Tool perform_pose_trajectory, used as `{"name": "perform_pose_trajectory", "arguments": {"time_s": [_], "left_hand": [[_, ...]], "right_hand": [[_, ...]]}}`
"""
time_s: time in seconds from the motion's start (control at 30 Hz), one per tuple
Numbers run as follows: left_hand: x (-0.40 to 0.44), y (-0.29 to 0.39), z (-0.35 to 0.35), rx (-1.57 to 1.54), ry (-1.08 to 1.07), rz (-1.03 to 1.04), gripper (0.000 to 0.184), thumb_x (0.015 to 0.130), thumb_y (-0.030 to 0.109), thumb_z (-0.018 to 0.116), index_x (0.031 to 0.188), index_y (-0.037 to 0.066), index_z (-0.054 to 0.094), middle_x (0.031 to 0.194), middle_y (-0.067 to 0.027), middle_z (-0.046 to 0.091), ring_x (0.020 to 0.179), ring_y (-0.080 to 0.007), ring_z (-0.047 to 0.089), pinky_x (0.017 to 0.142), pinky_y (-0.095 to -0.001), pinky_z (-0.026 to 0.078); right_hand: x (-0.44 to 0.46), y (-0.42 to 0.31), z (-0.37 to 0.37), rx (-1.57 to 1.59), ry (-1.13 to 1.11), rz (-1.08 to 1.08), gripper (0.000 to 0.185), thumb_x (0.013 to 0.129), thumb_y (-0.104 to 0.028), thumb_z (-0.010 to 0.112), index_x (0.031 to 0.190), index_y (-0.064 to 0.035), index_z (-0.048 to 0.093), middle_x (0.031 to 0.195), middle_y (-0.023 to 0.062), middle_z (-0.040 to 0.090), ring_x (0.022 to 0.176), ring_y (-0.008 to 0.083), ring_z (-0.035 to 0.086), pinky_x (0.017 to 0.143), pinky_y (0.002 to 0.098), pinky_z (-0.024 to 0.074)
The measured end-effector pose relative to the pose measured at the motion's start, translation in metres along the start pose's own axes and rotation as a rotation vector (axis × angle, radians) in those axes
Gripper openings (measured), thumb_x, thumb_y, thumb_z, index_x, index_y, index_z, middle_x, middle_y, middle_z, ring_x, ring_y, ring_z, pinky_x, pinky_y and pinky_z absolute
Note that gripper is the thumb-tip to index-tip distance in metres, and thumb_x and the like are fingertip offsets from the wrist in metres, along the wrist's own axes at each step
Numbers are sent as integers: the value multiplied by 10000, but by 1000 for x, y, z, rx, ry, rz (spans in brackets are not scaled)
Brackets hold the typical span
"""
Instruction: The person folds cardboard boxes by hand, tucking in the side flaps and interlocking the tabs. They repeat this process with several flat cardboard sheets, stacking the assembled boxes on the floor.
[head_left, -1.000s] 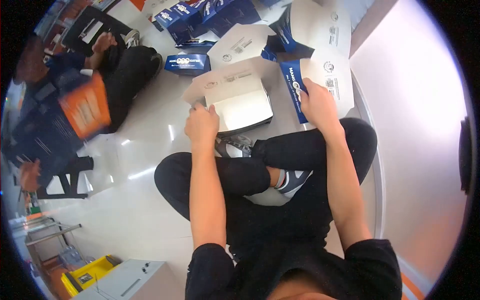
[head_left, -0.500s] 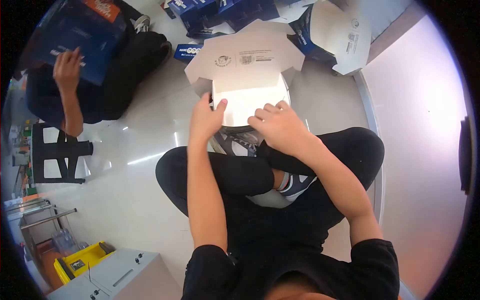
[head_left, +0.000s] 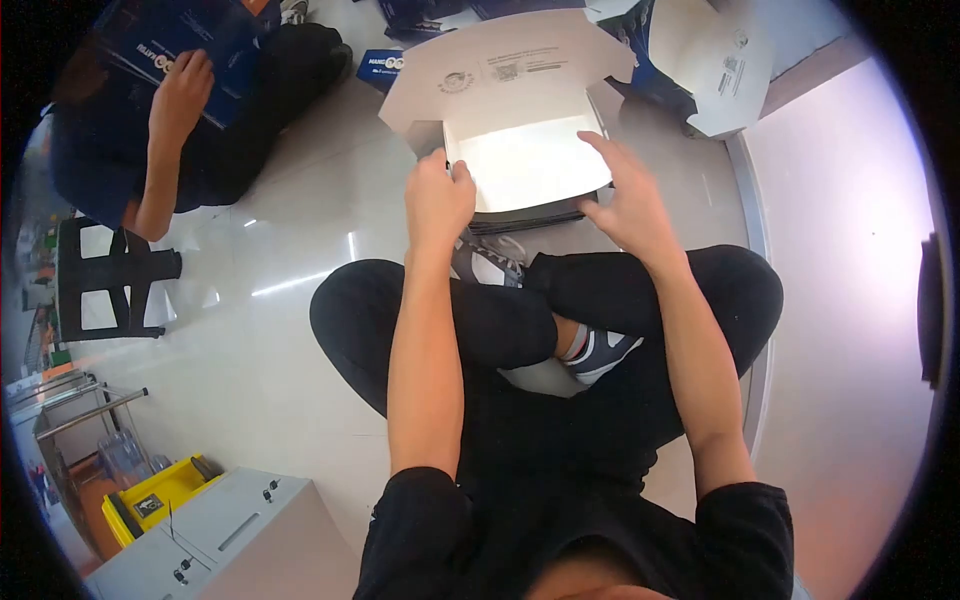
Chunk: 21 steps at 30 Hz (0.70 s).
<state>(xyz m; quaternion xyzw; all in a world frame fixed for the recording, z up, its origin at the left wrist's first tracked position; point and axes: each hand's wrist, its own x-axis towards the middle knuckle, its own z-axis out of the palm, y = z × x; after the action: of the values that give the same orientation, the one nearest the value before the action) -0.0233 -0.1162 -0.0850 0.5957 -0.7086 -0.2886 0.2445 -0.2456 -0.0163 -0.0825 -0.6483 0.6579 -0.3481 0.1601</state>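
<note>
In front of my crossed legs stands an open cardboard box (head_left: 535,165), white inside, its lid flap (head_left: 510,70) raised at the far side and printed with a logo and small text. It rests on dark flat layers (head_left: 525,218) that I cannot name. My left hand (head_left: 438,200) is closed on the box's left wall, thumb on the inner side. At the right front corner is my right hand (head_left: 632,195), thumb and fingers apart, fingertips over the right wall. The box's left outer side is partly hidden by my left hand.
A co-worker's hand (head_left: 182,95) rests on a blue box (head_left: 215,50) at upper left. Another open box (head_left: 690,70) lies at upper right, beside a pale wall (head_left: 830,250). A black stool (head_left: 115,275), yellow bin (head_left: 165,498) and grey cabinet (head_left: 225,540) are left.
My right hand has moved from the box's front edge to its right corner, and its fingers have spread. My left hand stays on the left wall. The view has shifted, showing more of the box's inside.
</note>
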Motion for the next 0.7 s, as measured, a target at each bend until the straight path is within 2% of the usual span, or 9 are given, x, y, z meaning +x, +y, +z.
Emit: {"name": "perform_pose_trajectory", "arguments": {"time_s": [0.2,0.27,0.37,0.4,0.47,0.5,0.57,0.6,0.7], "left_hand": [[5,-14,-4,208,24,-7,230,882,143,565,989,-48,634,1009,-266,635,981,-442,605,838,-495,484],[2,-10,-12,267,1,-78,284,872,148,598,1087,-36,615,1071,-250,620,1005,-428,604,847,-486,484],[-4,-4,-11,396,243,-7,401,845,161,660,1195,-15,575,1129,-237,607,987,-405,626,833,-488,489],[-9,5,-11,400,229,15,401,845,161,660,1195,-15,575,1129,-237,607,987,-405,626,833,-488,489],[-19,36,-14,253,223,365,535,814,173,714,1299,57,520,1206,-210,584,964,-367,656,801,-472,512],[-24,55,-11,255,199,390,535,814,173,714,1299,57,520,1206,-210,584,964,-367,656,801,-472,512],[-36,84,-3,10,-415,452,508,832,169,717,1299,120,524,1170,-173,628,885,-306,679,720,-436,523],[-31,82,6,15,-432,460,508,832,169,717,1299,120,524,1170,-173,628,885,-306,679,720,-436,523],[-11,75,28,279,-434,668,459,849,100,680,1280,156,533,919,-146,705,779,-351,674,698,-446,508]], "right_hand": [[-3,-11,10,101,-16,180,845,705,-99,741,1461,-123,364,1295,256,541,1146,434,557,954,442,478],[-7,0,21,-34,-3,91,835,708,-87,762,1458,-92,393,1300,194,569,925,309,651,778,379,540],[-9,17,34,78,47,109,803,712,-101,764,1436,-85,419,1312,181,568,917,268,656,779,363,545],[-8,16,31,79,67,126,803,712,-101,764,1436,-85,419,1312,181,568,917,268,656,779,363,545],[-5,16,24,198,-18,144,700,720,-102,700,1365,12,451,1308,244,537,1150,422,558,967,445,470],[-4,20,25,202,6,169,700,720,-102,700,1365,12,451,1308,244,537,1150,422,558,967,445,470],[-3,28,28,254,24,159,619,720,-79,679,1310,3,509,1255,223,588,1144,400,572,963,441,471],[-3,28,27,257,35,175,619,720,-79,679,1310,3,509,1255,223,588,1144,400,572,963,441,471],[-1,29,25,323,33,269,562,730,14,605,1286,-55,556,1153,115,675,841,266,677,802,370,536]]}}
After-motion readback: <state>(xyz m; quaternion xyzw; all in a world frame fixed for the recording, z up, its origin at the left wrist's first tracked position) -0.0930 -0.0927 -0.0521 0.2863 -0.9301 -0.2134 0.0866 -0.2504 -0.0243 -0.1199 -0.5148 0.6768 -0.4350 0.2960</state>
